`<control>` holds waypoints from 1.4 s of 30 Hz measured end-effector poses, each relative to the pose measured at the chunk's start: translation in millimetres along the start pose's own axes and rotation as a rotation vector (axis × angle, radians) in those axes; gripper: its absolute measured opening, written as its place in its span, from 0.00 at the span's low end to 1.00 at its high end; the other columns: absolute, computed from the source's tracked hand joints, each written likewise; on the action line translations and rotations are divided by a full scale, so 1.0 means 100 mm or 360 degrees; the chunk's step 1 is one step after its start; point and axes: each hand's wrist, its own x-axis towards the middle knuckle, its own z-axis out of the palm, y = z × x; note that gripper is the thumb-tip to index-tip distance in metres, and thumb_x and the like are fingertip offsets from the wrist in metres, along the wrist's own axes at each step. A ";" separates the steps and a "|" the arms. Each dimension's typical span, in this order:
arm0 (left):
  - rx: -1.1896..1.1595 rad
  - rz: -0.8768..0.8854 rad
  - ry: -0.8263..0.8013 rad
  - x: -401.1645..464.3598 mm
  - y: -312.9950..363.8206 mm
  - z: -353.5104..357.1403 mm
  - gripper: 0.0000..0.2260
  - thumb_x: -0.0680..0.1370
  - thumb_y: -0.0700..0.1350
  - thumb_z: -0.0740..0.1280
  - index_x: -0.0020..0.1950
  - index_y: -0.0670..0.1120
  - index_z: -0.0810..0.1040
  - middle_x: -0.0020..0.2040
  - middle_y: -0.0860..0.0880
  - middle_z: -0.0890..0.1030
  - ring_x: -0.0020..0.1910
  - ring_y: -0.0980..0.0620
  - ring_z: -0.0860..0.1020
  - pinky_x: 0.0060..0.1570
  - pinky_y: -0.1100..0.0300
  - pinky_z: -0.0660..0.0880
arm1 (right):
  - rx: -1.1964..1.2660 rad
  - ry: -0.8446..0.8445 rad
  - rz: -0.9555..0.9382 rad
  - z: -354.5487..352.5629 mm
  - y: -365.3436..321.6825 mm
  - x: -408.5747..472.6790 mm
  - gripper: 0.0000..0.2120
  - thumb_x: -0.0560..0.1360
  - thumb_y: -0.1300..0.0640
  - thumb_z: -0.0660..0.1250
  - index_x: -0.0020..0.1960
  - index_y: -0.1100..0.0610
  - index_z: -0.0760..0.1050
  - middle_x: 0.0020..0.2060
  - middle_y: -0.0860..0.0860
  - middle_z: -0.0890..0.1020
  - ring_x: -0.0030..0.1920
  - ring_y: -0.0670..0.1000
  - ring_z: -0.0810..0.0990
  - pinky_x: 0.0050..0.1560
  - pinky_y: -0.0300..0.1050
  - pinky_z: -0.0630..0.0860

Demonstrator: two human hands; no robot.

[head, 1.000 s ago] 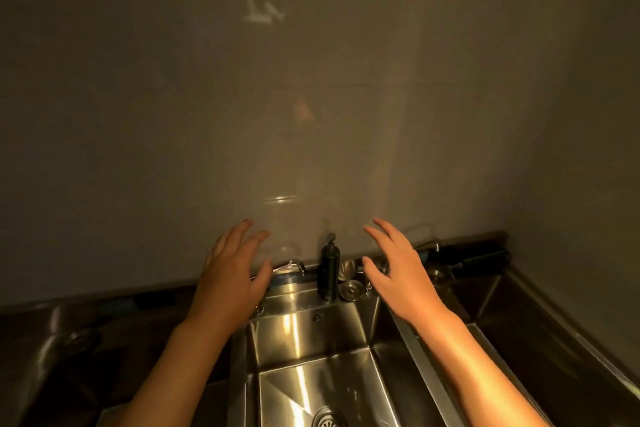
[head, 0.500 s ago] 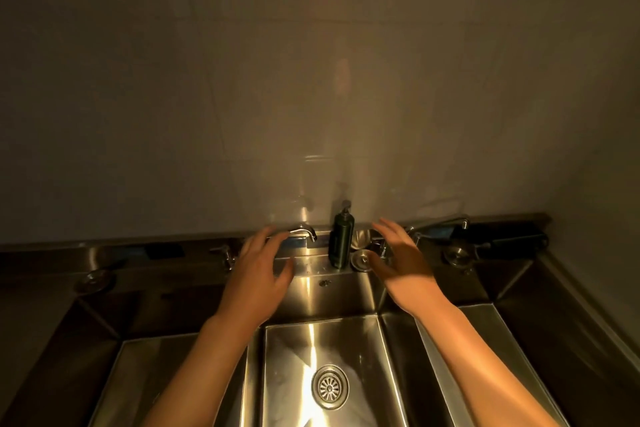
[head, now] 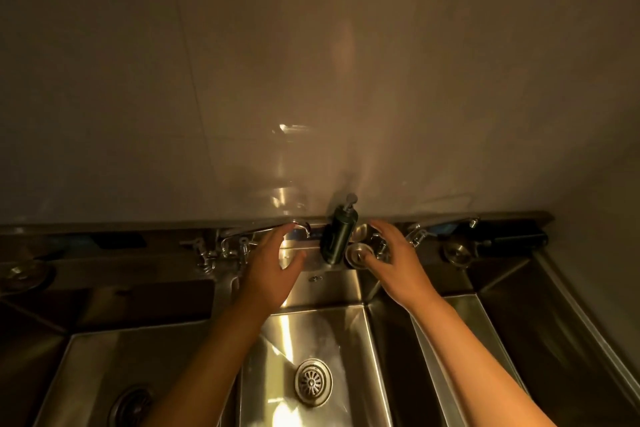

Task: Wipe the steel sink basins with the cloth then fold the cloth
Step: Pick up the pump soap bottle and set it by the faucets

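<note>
A steel sink runs along the wall with a middle basin (head: 332, 329), a left basin (head: 104, 364) and a right basin (head: 460, 329). The middle basin has a round drain strainer (head: 313, 381). My left hand (head: 268, 270) hovers with fingers spread over the back ledge, just under a curved faucet spout (head: 303, 227). My right hand (head: 394, 263) is held out the same way, fingers apart, beside a small steel plug (head: 356, 253). Neither hand holds anything. No cloth is in view.
A dark soap dispenser bottle (head: 339, 236) stands on the back ledge between my hands. Tap handles (head: 207, 253) sit left of the faucet, another tap (head: 419, 234) to the right. A round steel fitting (head: 457, 251) and a dark object (head: 512, 239) lie at the far right ledge. A tiled wall rises behind.
The view has tilted down, showing more of the basins and the drain. Both hands have stayed spread and reach closer to the back ledge near the faucet and bottle.
</note>
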 end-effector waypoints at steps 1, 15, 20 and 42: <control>-0.0037 -0.0039 -0.0022 0.04 -0.05 0.05 0.25 0.76 0.51 0.71 0.74 0.53 0.74 0.69 0.57 0.76 0.68 0.56 0.75 0.70 0.48 0.73 | 0.0005 -0.0010 0.0024 0.01 0.03 0.04 0.26 0.76 0.55 0.73 0.72 0.48 0.70 0.68 0.42 0.73 0.63 0.34 0.72 0.60 0.26 0.66; -0.0051 -0.0300 -0.0128 0.58 -0.53 0.68 0.25 0.77 0.47 0.73 0.74 0.53 0.73 0.71 0.52 0.77 0.69 0.55 0.75 0.70 0.48 0.73 | 0.0172 -0.0210 0.0181 0.35 0.55 1.11 0.39 0.68 0.62 0.80 0.75 0.55 0.68 0.66 0.50 0.77 0.60 0.34 0.77 0.64 0.35 0.75; -0.0033 -0.0306 -0.0142 0.61 -0.59 0.81 0.24 0.79 0.44 0.74 0.74 0.54 0.73 0.71 0.53 0.77 0.68 0.55 0.75 0.69 0.50 0.74 | 0.0357 -0.0214 0.0206 0.51 0.70 1.22 0.34 0.69 0.66 0.78 0.72 0.54 0.71 0.61 0.45 0.79 0.55 0.26 0.75 0.50 0.21 0.71; -0.0103 -0.0294 0.0011 0.25 -0.30 0.73 0.27 0.75 0.47 0.77 0.73 0.54 0.75 0.69 0.56 0.77 0.67 0.58 0.75 0.66 0.57 0.75 | 0.0346 -0.0053 0.0116 0.24 0.31 0.87 0.30 0.64 0.57 0.84 0.61 0.45 0.75 0.50 0.38 0.82 0.52 0.34 0.80 0.51 0.26 0.73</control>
